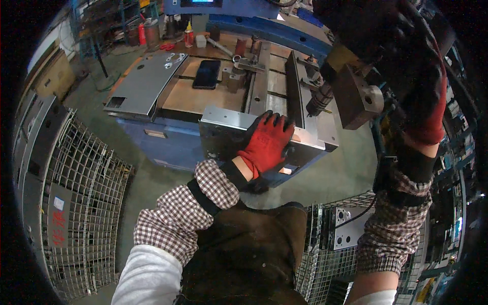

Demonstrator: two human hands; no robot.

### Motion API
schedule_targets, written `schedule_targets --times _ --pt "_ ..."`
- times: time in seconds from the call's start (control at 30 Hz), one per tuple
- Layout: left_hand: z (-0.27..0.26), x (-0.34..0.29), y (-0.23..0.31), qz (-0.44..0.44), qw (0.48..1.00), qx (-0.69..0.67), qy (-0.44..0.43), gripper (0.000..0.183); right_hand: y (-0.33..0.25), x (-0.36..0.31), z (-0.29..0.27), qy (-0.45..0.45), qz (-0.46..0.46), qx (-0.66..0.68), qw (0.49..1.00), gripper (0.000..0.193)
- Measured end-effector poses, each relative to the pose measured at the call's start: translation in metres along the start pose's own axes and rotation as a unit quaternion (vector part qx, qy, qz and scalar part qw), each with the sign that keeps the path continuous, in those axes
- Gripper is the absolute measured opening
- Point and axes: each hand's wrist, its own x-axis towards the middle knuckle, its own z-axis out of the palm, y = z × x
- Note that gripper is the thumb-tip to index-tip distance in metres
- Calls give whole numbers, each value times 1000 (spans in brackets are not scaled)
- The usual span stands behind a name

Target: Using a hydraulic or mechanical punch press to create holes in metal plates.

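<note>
My left hand, in a red glove with dark fingertips, lies over the top edge of a bent sheet-metal part at the table's front edge. Its fingers curl over that edge; the thumb is hidden. My right hand, in a black and red glove, is raised at the upper right by a dark machine head. Darkness hides its fingers and whatever they touch. Left of it, a dark cylindrical tool holder points down over the right side of the work, beside a dark metal block.
A black phone and a flat grey metal panel lie on the worktable. A wrench and small bottles stand or lie farther back. Wire-mesh cages flank me; the right one holds a perforated metal plate.
</note>
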Motion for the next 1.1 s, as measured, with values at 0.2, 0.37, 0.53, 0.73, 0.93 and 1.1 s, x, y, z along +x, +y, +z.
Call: schedule_targets --times 0.2,0.37,0.53,0.73,0.93,1.1 --pt "5 0 0 2 1000 17 24 80 -23 23 14 4 2 94 996 46" --pt "10 2 -1 2 999 -11 43 81 -56 41 44 46 3 176 983 46" --pt "8 -3 -9 -10 998 -32 45 88 -85 55 91 96 80 418 900 45" --pt "3 2 -4 -3 1000 -22 6 92 -115 65 102 106 -215 -174 955 46" --pt "7 0 -7 6 1000 13 -16 94 -133 70 140 -68 -56 63 994 58" --pt "12 0 -8 -3 999 9 -46 95 -142 70 151 -16 -36 217 975 64"
